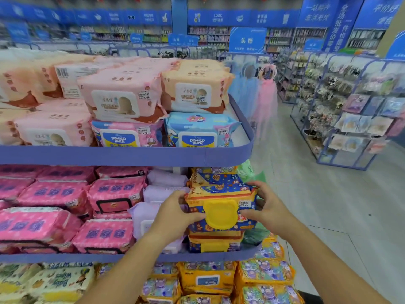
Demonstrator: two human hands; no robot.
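Head view: a person faces shop shelving stocked with wet-wipe packs, both bare arms reaching forward.
Held pack: a soft plastic wipes pack [220,212], yellow and blue with cartoon print and a round yellow flip lid, sits between the two hands with its lid facing the camera.
Left hand: the left hand [173,213] grips the pack's left end, fingers curled behind it and thumb lying on the front beside the lid.
Right hand: the right hand [270,210] grips the pack's right end, fingers wrapped behind and thumb on the front.
Below the hands: a stack of matching yellow and blue packs [215,240] lies directly under the held pack, touching it, on a shelf with a purple rim [65,258].
Left of the left hand: lilac soft packs [163,189] just beside it, then bright pink packs [114,194] further off.
Above the hands: a higher purple shelf carrying a blue Donald Duck wipes pack [198,130].
Right of the right hand: pale tiled floor [328,205].
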